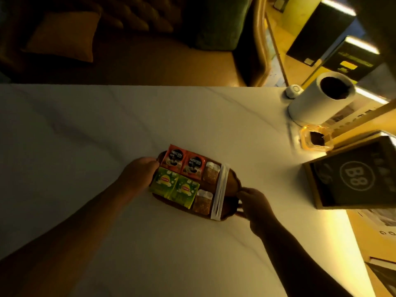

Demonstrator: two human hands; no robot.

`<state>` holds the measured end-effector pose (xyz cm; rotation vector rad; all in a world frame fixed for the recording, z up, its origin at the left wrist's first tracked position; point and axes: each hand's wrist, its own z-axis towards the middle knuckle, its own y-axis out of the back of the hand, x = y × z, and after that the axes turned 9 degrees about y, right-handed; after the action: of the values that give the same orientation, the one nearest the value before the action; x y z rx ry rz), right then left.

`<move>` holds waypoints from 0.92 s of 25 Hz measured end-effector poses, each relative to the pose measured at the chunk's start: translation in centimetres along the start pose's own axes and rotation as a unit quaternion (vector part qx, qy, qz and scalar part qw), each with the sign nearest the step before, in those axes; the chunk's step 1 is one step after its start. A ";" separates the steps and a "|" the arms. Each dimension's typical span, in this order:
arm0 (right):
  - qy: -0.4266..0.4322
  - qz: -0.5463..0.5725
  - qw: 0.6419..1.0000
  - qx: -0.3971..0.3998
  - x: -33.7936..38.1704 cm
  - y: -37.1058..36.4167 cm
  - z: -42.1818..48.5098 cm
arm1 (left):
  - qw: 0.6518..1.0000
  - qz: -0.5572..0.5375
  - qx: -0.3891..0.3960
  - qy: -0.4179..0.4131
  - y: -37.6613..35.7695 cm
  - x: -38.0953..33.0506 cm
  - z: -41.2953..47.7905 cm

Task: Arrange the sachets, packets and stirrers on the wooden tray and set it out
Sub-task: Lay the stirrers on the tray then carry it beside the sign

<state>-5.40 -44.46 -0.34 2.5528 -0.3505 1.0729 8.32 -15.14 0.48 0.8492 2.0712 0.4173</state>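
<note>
A dark wooden tray (232, 184) sits on the white marble table (107, 136). On it lie two red coffee sachets (183, 162) at the far side and two green tea packets (175, 188) in front of them. Two brown sugar sachets (205, 190) lie to their right, and white wrapped stirrers (219, 194) rest along the tray's right side. My left hand (139, 172) grips the tray's left end. My right hand (254, 203) holds its right end, fingers pinched on the rim.
At the right stand a white paper roll (317, 101), a small white round device (294, 91), an amber glass dish (317, 139) and a dark box marked B8 (351, 176). A sofa with a cushion (64, 37) lies beyond the table's far edge.
</note>
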 end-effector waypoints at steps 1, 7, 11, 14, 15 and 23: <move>-0.010 0.031 0.999 -0.012 -1.0 1.8 -1.3 | 0.999 0.027 0.010 -0.028 -1.3 -2.1 0.1; -0.049 0.222 0.970 -0.086 -5.8 11.0 -5.0 | 0.962 0.208 0.046 -0.171 -12.0 -14.7 0.5; -0.063 0.282 0.950 -0.119 -8.0 15.6 -5.4 | 0.932 0.299 0.064 -0.194 -20.0 -21.1 0.7; -0.071 0.326 0.935 -0.122 -9.2 17.6 -5.2 | 0.915 0.333 0.054 -0.220 -24.5 -24.0 0.8; -0.074 0.343 0.929 -0.120 -9.5 18.0 -5.1 | 0.912 0.340 0.048 -0.224 -25.6 -24.7 0.8; -0.113 0.388 0.906 -0.125 -10.4 17.9 -4.3 | 0.897 0.361 0.057 -0.248 -30.2 -27.4 1.9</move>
<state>-21.56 -58.05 -1.11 2.3192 -1.5547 0.8617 8.61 -55.88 -1.65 1.6126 1.2685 0.4091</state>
